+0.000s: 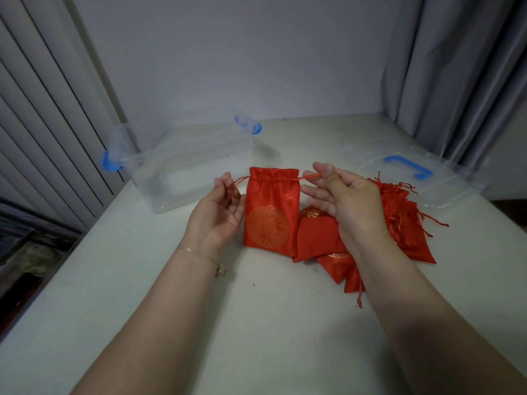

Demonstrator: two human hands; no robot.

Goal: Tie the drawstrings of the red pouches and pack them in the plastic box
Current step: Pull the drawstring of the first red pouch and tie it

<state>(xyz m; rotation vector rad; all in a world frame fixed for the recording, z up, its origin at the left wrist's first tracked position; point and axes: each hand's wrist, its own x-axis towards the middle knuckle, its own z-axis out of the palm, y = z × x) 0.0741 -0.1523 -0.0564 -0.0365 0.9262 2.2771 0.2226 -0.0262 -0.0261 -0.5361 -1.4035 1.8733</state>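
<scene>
A pale table stands against a grey wall, with slatted panels at nine o'clock and a curtain at two o'clock. At centre, the left hand pinches the left drawstring of a red pouch, the other fingers loosely spread; the right hand pinches the right drawstring between thumb and forefinger. The hands are apart, holding the pouch upright between them, its neck gathered. The step appears to be cinching; next the two cords must be brought together and knotted. Behind the right hand, toward four o'clock, lies a heap of more pouches. The plastic box sits open at ten o'clock with nothing visible inside, its lid at two o'clock.
</scene>
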